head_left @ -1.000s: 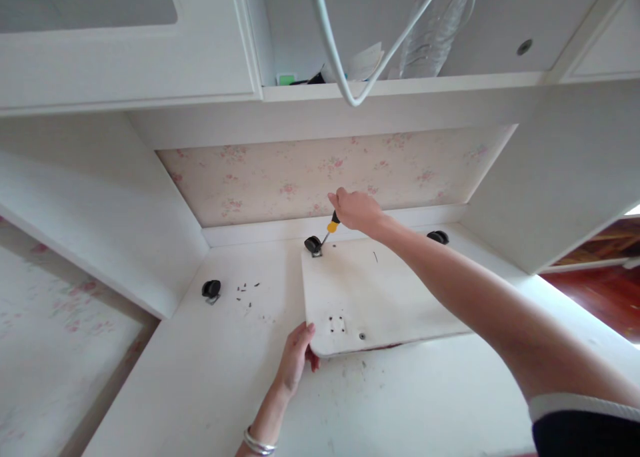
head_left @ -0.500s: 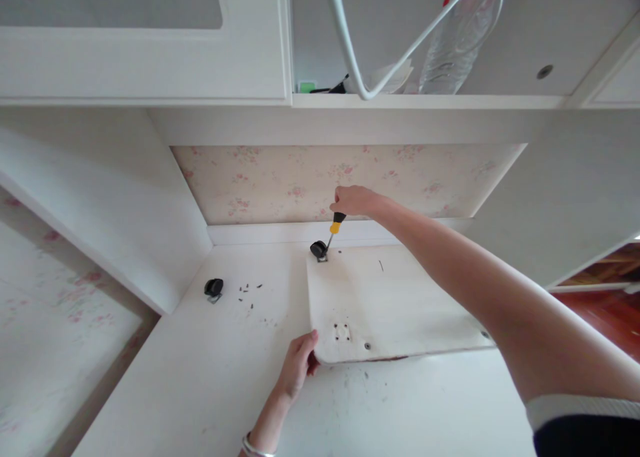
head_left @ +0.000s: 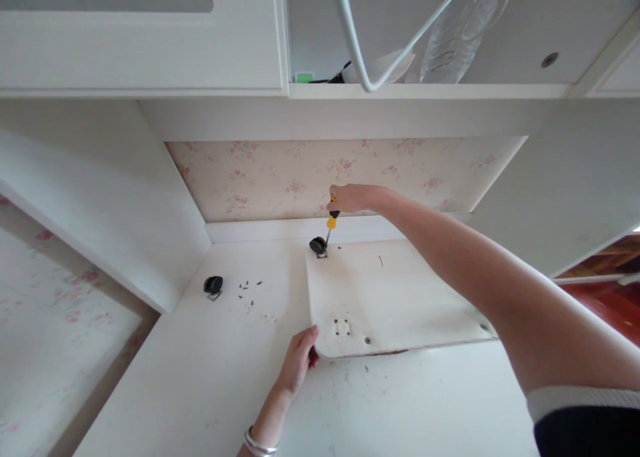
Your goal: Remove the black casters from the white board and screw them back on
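From my place I watch through the head camera. The right hand (head_left: pixel 353 198) is closed around the handle of a screwdriver (head_left: pixel 332 221), which stands a little tilted near the rear edge of the desk (head_left: pixel 200 377). Its tip reaches the base of a black caster (head_left: pixel 317 245); whether it sits in a screw is too small for me to tell. This caster stands at the far left corner of a white board (head_left: pixel 395 290), close to the low back strip (head_left: pixel 260 230). The left hand (head_left: pixel 296 360) grips the near left corner of the board, the thumb on top and the fingers around the edge.

Between the board's left edge and the left panel (head_left: pixel 100 190), I see a strip of desk. It carries a few small screws (head_left: pixel 243 288) and, near the desk's far left corner, a second caster (head_left: pixel 213 284). In front of the board's near edge, the desk continues toward me, with dark marks on it. The right forearm crosses above the board and hides its right side. Above the right hand there is height up to the shelf edge (head_left: pixel 430 91), where a white cable (head_left: pixel 356 50) hangs in a loop.
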Demonstrator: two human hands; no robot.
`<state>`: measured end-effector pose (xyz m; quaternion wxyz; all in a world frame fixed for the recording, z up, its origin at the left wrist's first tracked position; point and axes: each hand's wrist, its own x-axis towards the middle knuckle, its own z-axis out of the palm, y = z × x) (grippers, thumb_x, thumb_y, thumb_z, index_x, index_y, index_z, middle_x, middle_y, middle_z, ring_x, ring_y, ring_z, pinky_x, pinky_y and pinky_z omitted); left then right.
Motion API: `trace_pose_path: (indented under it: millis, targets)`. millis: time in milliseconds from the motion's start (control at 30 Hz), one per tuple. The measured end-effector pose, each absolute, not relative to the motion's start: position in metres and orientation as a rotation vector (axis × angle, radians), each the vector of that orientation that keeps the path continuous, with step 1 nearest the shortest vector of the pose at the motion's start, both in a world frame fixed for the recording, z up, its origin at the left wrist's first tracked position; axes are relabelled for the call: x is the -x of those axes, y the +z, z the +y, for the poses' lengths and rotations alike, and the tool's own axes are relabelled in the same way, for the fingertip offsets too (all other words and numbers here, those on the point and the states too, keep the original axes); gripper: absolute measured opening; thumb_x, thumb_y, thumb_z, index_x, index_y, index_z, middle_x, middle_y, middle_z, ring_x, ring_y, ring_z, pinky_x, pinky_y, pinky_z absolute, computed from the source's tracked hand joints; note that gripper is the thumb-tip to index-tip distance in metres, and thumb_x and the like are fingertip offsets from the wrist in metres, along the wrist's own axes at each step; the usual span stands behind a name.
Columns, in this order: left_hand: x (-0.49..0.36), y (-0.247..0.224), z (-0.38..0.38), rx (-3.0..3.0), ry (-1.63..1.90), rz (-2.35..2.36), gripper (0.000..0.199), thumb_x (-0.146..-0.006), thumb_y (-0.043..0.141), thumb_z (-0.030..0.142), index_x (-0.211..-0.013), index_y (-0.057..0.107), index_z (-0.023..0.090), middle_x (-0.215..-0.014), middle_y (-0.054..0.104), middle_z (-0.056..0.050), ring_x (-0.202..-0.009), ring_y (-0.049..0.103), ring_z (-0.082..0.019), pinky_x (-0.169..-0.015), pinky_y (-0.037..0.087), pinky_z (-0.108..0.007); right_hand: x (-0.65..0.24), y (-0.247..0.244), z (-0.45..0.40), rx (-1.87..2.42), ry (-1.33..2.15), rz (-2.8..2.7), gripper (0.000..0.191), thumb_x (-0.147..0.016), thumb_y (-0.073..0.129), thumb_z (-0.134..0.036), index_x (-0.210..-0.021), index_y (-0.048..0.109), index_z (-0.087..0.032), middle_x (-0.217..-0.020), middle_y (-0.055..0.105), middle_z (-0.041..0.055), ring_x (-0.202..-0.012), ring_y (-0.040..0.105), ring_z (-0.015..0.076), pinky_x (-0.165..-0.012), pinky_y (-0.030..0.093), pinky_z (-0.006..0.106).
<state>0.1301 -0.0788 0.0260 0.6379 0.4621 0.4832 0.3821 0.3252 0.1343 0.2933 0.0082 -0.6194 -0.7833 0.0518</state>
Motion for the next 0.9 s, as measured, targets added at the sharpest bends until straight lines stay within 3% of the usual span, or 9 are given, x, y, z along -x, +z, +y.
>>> trace_pose_path:
  millis: [100, 233, 333, 433, 500, 600, 700, 900]
  targets:
    - [-0.13, 0.027, -0.079, -1.057, 0.872, 1.102, 0.052, -0.081, 0.05, 0.069, -0.062, 0.04, 0.021, -0.05, 0.038, 0.006, -0.047, 0.035, -0.01, -0.048, 0.028, -0.025, -0.327, 0.296, 0.137, 1.927, 0.192, -2.489, 0.043, -0.074, 0.066, -0.046, -0.111, 0.065, -0.024, -0.088, 0.07, 0.0098, -0.076, 0.064, 0.0258, -0.067, 0.044, 0.036]
    - [-0.131, 0.029, -0.08, -1.062, 0.862, 1.091, 0.053, -0.081, 0.048, 0.07, -0.06, 0.041, 0.021, -0.051, 0.039, 0.005, -0.047, 0.034, -0.01, -0.049, 0.029, -0.026, -0.327, 0.291, 0.14, 2.022, 0.055, -2.388, 0.047, -0.081, 0.052, -0.058, -0.095, 0.07, -0.017, -0.087, 0.068, 0.0183, -0.088, 0.063, 0.0353, -0.072, 0.043, 0.044]
    - [-0.13, 0.029, -0.08, -1.063, 0.862, 1.087, 0.053, -0.082, 0.048, 0.069, -0.061, 0.04, 0.021, -0.051, 0.039, 0.005, -0.047, 0.035, -0.01, -0.048, 0.029, -0.026, -0.329, 0.29, 0.14, 1.999, 0.048, -2.411, 0.042, -0.081, 0.056, -0.054, -0.089, 0.072, -0.015, -0.087, 0.068, 0.019, -0.087, 0.063, 0.035, -0.071, 0.043, 0.043]
    - [-0.13, 0.026, -0.079, -1.064, 0.868, 1.081, 0.052, -0.083, 0.049, 0.067, -0.062, 0.04, 0.021, -0.052, 0.039, 0.005, -0.047, 0.035, -0.01, -0.048, 0.028, -0.025, -0.332, 0.294, 0.139, 1.88, 0.123, -2.53, 0.034, -0.074, 0.068, -0.045, -0.098, 0.071, -0.021, -0.095, 0.071, 0.012, -0.087, 0.064, 0.0281, -0.07, 0.044, 0.035]
    - [-0.13, 0.023, -0.079, -1.064, 0.873, 1.075, 0.051, -0.083, 0.049, 0.067, -0.062, 0.04, 0.021, -0.052, 0.039, 0.005, -0.048, 0.035, -0.009, -0.048, 0.027, -0.025, -0.335, 0.296, 0.139, 1.852, 0.141, -2.569, 0.042, -0.07, 0.071, -0.047, -0.107, 0.068, -0.025, -0.101, 0.071, 0.009, -0.089, 0.064, 0.0267, -0.071, 0.045, 0.033]
    - [-0.13, 0.018, -0.078, -1.066, 0.883, 1.068, 0.051, -0.084, 0.048, 0.066, -0.063, 0.038, 0.021, -0.052, 0.037, 0.006, -0.047, 0.035, -0.009, -0.047, 0.026, -0.025, -0.334, 0.292, 0.142, 1.97, 0.056, -2.505, 0.055, -0.078, 0.055, -0.065, -0.106, 0.069, -0.019, -0.104, 0.068, 0.0181, -0.095, 0.062, 0.0364, -0.074, 0.045, 0.043]
    - [-0.13, 0.014, -0.077, -1.068, 0.89, 1.059, 0.051, -0.085, 0.048, 0.066, -0.063, 0.038, 0.021, -0.052, 0.036, 0.006, -0.047, 0.035, -0.009, -0.047, 0.026, -0.024, -0.332, 0.287, 0.147, 2.042, -0.02, -2.448, 0.06, -0.086, 0.039, -0.065, -0.103, 0.069, -0.017, -0.108, 0.065, 0.0238, -0.1, 0.06, 0.0422, -0.075, 0.043, 0.049]
    - [-0.128, 0.016, -0.077, -1.073, 0.879, 1.035, 0.049, -0.087, 0.047, 0.063, -0.064, 0.038, 0.021, -0.055, 0.036, 0.006, -0.049, 0.034, -0.008, -0.048, 0.028, -0.024, -0.331, 0.292, 0.144, 1.853, 0.119, -2.586, 0.043, -0.084, 0.051, -0.055, -0.116, 0.061, -0.028, -0.109, 0.068, 0.0091, -0.094, 0.063, 0.0249, -0.072, 0.043, 0.031]
